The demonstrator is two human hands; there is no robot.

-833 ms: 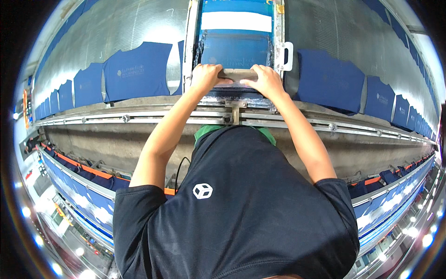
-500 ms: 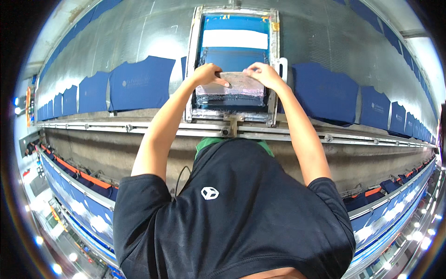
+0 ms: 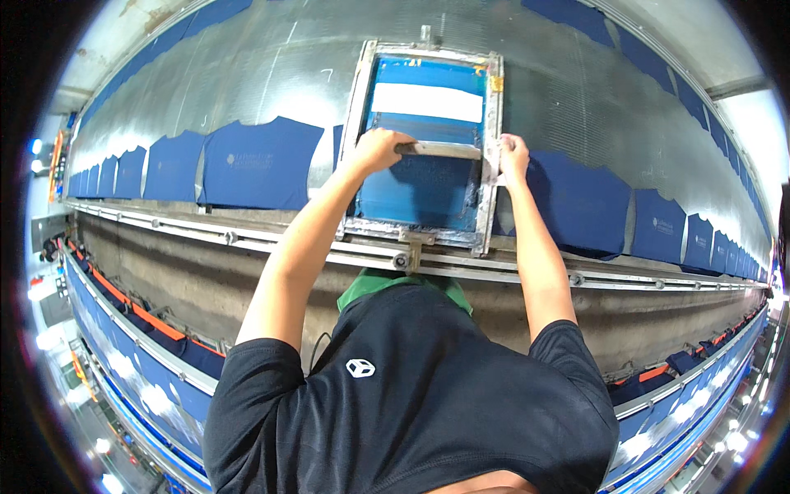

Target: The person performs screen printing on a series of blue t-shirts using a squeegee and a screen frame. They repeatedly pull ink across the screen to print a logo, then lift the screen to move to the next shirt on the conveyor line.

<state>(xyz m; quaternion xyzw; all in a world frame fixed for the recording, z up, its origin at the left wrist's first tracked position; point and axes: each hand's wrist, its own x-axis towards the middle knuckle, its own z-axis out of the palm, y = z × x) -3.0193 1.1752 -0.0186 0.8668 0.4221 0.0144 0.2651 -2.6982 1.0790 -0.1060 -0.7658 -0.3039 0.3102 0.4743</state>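
A screen-printing frame (image 3: 494, 107) with blue mesh (image 3: 424, 202) and a white band (image 3: 426, 103) lies across a long printing table. My left hand (image 3: 381, 151) has its fingers closed round the left part of a squeegee bar (image 3: 444, 150), which spans the middle of the mesh and casts a shadow below it. My right hand (image 3: 512, 156) is closed on a pale handle (image 3: 495, 178) at the frame's right side, off the squeegee. Dark blue fabric pieces (image 3: 255, 165) lie in a row to the left and right of the frame.
A metal rail (image 3: 625, 280) with fittings runs along the table's near edge (image 3: 148, 216), above a concrete strip (image 3: 197, 267). Another rack (image 3: 173, 375) with orange bars and blue cloth lies behind me on both sides. More fabric pieces (image 3: 642, 53) line the far edge.
My right hand has left the squeegee and moved right to the frame's handle. The squeegee bar has narrowed in view, uncovering blue mesh below it. The frame sits lower in the picture.
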